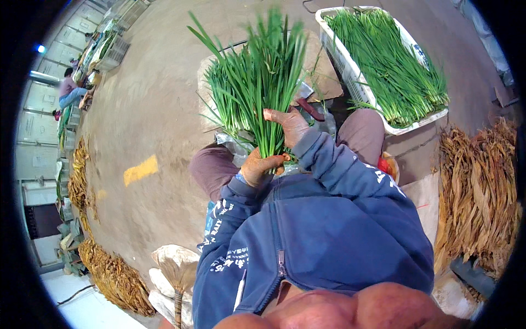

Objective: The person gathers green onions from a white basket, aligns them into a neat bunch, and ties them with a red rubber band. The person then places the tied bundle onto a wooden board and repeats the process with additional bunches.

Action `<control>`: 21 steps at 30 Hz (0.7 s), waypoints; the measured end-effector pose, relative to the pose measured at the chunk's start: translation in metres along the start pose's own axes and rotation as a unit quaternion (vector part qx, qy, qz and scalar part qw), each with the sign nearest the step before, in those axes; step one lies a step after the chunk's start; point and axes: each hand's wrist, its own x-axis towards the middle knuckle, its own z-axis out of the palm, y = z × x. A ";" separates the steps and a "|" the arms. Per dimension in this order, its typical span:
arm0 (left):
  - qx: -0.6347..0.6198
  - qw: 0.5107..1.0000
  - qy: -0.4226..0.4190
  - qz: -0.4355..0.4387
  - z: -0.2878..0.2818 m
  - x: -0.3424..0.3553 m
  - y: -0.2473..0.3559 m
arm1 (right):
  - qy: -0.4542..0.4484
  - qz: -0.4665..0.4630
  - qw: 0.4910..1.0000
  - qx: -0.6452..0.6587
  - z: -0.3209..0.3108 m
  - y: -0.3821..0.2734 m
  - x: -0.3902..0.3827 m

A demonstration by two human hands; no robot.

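Note:
A bunch of green chives (269, 88) stands upright between my hands, its leaf tips blurred and fanned out at the top. My left hand (258, 167) is closed round the stalks low down, near their cut ends. Higher up, my right hand (289, 126) grips the same bunch from the right side, fingers wrapped behind the leaves. Beyond the bunch, more chives (223, 96) lie on a low tan board (326, 68). A dark red handle (310, 109) rests by the board's near right edge; what it belongs to is partly hidden.
To the far right, a white plastic crate (359, 82) is filled with chives laid in rows. Dried brown leaves (476, 192) are heaped at the right. Sacks and a broom (178, 274) are at lower left. Across the concrete floor (148, 104), another person (70, 93) sits beside crates.

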 end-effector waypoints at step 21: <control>0.093 0.984 0.153 -0.005 -0.008 -0.033 0.002 | 0.073 -0.455 0.385 -0.800 0.030 -0.086 -0.009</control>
